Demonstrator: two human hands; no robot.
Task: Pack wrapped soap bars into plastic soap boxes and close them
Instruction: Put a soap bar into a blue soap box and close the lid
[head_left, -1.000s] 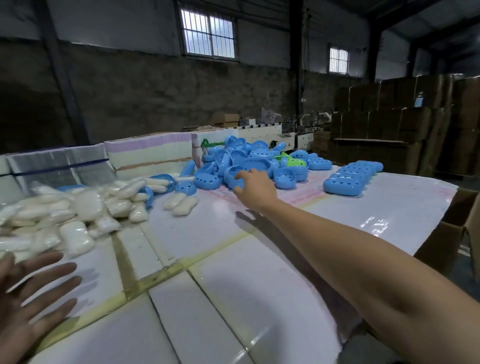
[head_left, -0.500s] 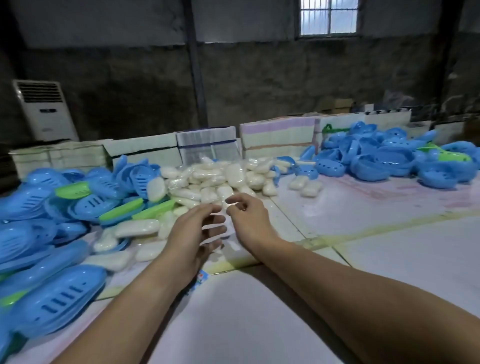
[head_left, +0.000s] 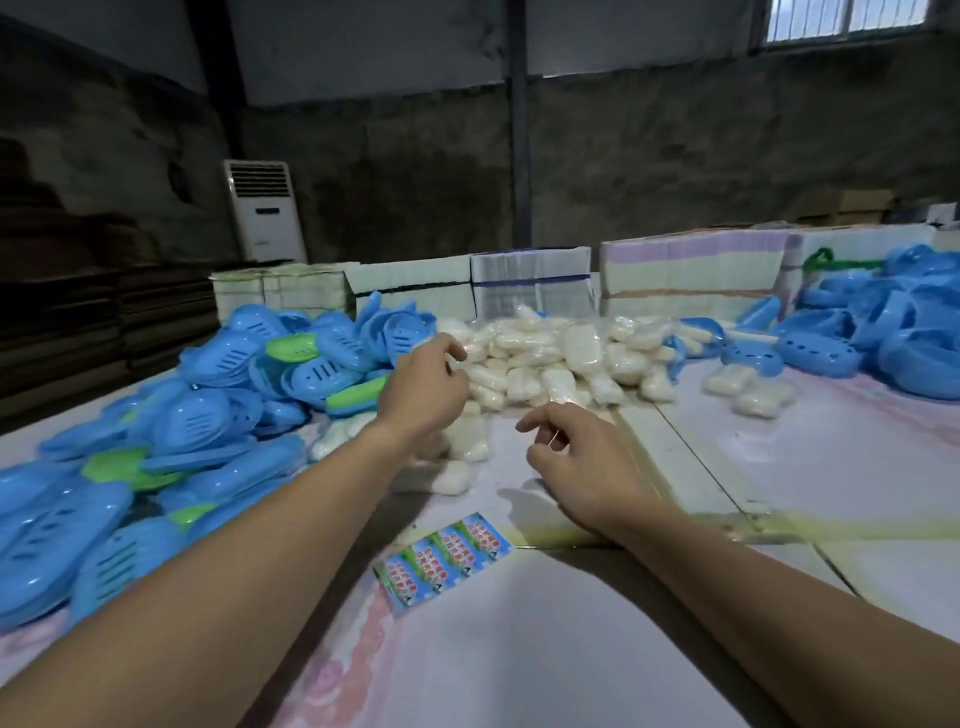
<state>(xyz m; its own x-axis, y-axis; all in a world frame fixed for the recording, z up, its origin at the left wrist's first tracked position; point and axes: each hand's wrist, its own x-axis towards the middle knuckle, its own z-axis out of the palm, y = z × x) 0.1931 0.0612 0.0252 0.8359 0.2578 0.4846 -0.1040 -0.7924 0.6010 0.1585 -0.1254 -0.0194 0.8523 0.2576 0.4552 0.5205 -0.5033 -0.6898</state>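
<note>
Half a second ago our hands met at centre frame; now our left hand (head_left: 423, 387) reaches up to the near edge of the wrapped soap bars (head_left: 550, 358), fingers curled, though we cannot tell if it grips one. Our right hand (head_left: 576, 457) hovers loosely open, empty, below the pile, with blue soap boxes (head_left: 208, 395) heaped at left.

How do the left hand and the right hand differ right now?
The left hand is raised and reaches farther, its fingertips at the near edge of the wrapped soap pile; the right hand sits lower and nearer, short of the pile. The left hand pinches at a wrapper; the right hand's fingers curl loosely with nothing visibly held. Both are bare and palm-down over the white table.
</note>
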